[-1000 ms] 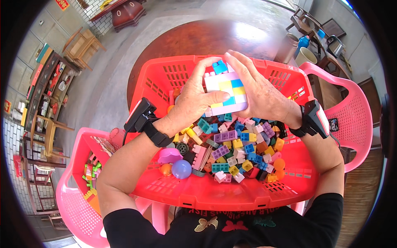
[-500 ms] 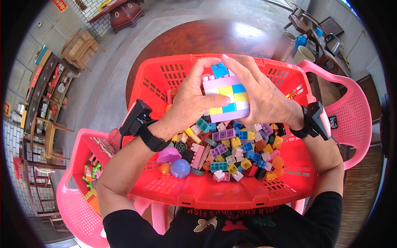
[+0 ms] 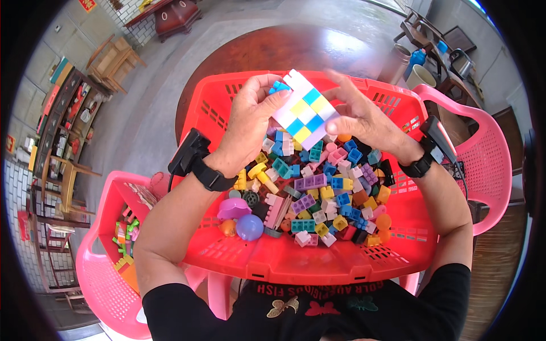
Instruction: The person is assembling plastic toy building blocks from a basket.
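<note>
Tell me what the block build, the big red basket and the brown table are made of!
The block build looks like hard plastic: smooth, even colours and moulded studs. The red basket seems plastic too, slightly shiny with slots moulded through its walls. The brown table looks like polished wood, reddish and glossy, though it could be a wood-look coating.

Grey floor [image 3: 153,96], brick wall [image 3: 16,184], wooden chair [image 3: 115,61] near shelves [image 3: 62,108], glossy brown table [image 3: 250,54]

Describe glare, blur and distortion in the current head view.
Head view: bright glare whitens part of the round table; the upper fingers of the right hand look smeared, probably by motion, while the block panel is clearer; fisheye bending curves the scene, with black surrounding the picture's corners.
</note>
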Demonstrator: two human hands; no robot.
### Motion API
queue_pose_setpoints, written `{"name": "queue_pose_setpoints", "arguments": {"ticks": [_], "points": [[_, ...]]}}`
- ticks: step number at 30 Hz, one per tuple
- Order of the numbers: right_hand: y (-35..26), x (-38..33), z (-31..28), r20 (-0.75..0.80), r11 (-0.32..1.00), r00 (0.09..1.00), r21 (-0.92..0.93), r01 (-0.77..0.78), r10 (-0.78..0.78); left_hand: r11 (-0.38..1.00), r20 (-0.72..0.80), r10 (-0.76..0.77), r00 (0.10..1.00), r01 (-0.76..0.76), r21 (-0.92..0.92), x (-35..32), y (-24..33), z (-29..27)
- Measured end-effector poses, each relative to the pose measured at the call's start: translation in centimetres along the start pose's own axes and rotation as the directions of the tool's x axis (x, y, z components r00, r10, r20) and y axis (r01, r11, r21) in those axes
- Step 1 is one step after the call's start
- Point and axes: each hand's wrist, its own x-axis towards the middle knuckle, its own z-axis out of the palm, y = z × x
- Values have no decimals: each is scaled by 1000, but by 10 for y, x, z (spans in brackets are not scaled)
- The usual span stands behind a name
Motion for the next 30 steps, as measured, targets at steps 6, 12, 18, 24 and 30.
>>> {"name": "queue_pose_setpoints", "arguments": {"ticks": [6, 12, 18, 24, 30], "points": [[4, 4, 15, 39, 977, 997, 203, -68, 61, 993, 176, -116, 978, 110, 41, -2, -9, -3], [2, 7, 7, -40, 997, 999, -82, -15, 12, 964, 228, -232, 946, 193, 181, 1, -4, -3], [3, 5, 10, -70, 973, 994, -221, 68, -85, 960, 266, -210, 941, 147, 239, 3, -8, -6], [3, 6, 9, -56, 969, 990, -220, 114, -130, 924, 344, -351, 871, 262, 280, 3, -2, -9], [3, -2, 13, -97, 940, 987, -331, 89, -127, 943, 278, -306, 910, 250, 221, -8, -15, 1]]}}
